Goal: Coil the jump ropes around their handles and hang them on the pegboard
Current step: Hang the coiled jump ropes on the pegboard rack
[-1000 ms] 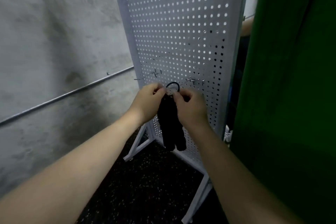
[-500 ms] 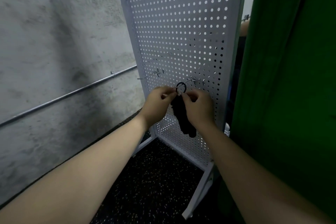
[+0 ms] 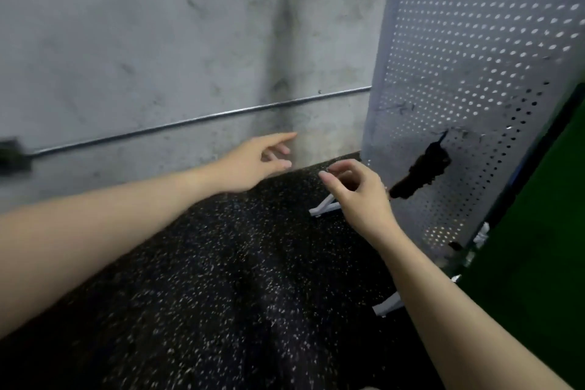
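Both hands have let go since a moment ago, so the coiled jump rope [image 3: 422, 172] now hangs by itself on the pegboard [image 3: 468, 79], pretty blurry. The right hand [image 3: 357, 190] sits just left of it, loosely curled and empty. The left hand [image 3: 256, 161], fingers spread, is farther left near the wall [image 3: 142, 41].

pegboard [image 3: 474, 51]: perforated metal, matt white | wall [image 3: 126, 41]: rough concrete | floor [image 3: 221, 279]: speckled blk rubber, matt
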Motion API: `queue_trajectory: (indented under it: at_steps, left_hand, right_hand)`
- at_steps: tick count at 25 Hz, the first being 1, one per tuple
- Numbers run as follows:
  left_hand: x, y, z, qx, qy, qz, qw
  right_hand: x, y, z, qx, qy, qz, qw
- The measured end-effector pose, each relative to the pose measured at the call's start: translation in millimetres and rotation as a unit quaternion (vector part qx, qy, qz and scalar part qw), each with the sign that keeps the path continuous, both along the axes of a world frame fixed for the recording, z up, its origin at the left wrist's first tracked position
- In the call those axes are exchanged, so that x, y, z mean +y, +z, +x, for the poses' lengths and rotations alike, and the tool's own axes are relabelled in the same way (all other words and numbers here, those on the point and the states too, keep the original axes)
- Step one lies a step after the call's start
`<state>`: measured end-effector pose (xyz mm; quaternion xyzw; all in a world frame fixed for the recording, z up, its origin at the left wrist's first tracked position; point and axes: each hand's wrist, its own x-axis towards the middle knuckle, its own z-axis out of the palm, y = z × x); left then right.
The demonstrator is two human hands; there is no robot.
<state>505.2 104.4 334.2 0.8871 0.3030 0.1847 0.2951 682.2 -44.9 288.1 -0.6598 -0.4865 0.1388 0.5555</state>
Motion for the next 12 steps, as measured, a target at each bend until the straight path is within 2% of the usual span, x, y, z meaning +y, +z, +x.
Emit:
queue_trajectory:
  at_steps: [5,8,12]
  left_hand:
    - [-34.9,-43.0,-171.8,0.064,0.098,-0.021,0.993]
    - [-72.3,-92.1,-255.4,0.115,0.127,-0.081,0.982]
    - [-122.2,-157.6,-337.4,0.120,0.147,-0.183,0.965]
  right_hand:
    - [-4.5,-34.2,-146.7,-0.044,0.176,-0.049,0.982]
    - [-26.3,-79.5,-223.9,-0.059,0.274,-0.106,0.954]
    - [-69.9,-149.8,-294.2,-0.066,0.357,-0.207,0.908]
